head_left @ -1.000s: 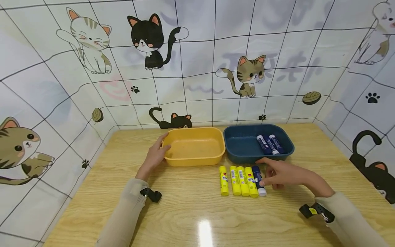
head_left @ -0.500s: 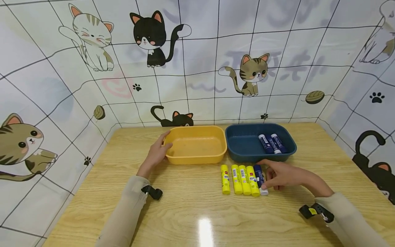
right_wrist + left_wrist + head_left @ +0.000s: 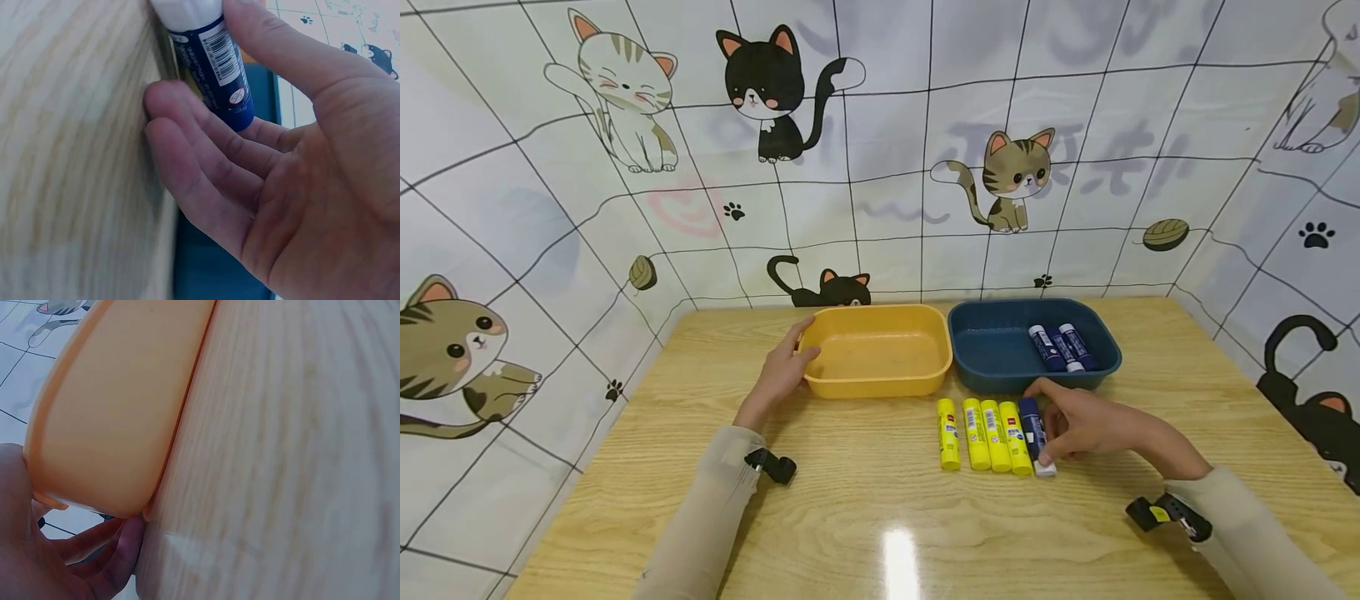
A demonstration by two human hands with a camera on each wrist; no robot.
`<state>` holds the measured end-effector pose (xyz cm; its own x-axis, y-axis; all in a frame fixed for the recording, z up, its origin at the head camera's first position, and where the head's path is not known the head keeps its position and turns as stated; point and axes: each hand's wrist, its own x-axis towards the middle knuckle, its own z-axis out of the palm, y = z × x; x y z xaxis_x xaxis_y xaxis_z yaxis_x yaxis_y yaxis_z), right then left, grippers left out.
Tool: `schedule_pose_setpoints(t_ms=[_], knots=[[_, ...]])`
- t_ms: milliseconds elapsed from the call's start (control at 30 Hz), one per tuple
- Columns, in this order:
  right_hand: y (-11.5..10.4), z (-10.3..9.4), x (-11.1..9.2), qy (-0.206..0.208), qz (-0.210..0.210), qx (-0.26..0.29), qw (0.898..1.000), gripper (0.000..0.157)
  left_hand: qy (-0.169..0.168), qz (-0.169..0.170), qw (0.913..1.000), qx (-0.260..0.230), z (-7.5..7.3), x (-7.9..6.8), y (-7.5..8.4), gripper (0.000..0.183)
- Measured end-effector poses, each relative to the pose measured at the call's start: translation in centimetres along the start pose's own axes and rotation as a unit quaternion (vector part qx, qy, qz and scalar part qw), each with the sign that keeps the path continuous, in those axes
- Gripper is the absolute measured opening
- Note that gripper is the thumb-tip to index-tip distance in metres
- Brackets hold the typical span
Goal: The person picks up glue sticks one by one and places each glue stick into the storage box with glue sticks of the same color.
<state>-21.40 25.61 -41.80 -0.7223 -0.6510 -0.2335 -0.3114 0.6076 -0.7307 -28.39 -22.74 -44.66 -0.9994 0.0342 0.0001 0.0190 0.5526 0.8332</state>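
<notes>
My left hand (image 3: pixel 778 373) grips the left end of a yellow plastic basin (image 3: pixel 872 388), thumb over the rim and fingers outside, as the left wrist view also shows. With thumb and index finger my right hand (image 3: pixel 1093 423) pinches a dark blue glue stick (image 3: pixel 1032 423) lengthwise. In the right wrist view, the thumb touches its white cap (image 3: pixel 187 11) while the other fingers lie loosely curled beside it. Several yellow glue sticks (image 3: pixel 994 435) lie side by side to its left, one (image 3: pixel 948 435) slightly apart. Behind them stands a dark blue basin (image 3: pixel 992 382).
Three dark blue glue sticks (image 3: pixel 1063 348) with white caps lie in the right half of the blue basin. The basins stand side by side near the back of the wooden table (image 3: pixel 820 508). A cat-printed cloth (image 3: pixel 887 150) surrounds the table behind and at the sides.
The right thumb has come down onto the white cap, and the blue glue stick's capped end has shifted slightly right. The view has shifted a little; the left hand stays on the yellow basin.
</notes>
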Motion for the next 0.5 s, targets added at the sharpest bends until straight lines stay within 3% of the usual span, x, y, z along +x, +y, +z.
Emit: schedule_pose_setpoints(t_ms=[333, 500], knots=[[-1.1, 0.2, -0.2, 0.061, 0.028, -0.093, 0.993, 0.089, 0.002, 0.002, 1.0000, 0.005, 0.2, 0.0, -0.1, 0.059], [-1.2, 0.2, -0.2, 0.092, 0.025, -0.107, 0.990, 0.086, 0.003, 0.005, 1.0000, 0.006, 0.3, 0.0, -0.2, 0.059]])
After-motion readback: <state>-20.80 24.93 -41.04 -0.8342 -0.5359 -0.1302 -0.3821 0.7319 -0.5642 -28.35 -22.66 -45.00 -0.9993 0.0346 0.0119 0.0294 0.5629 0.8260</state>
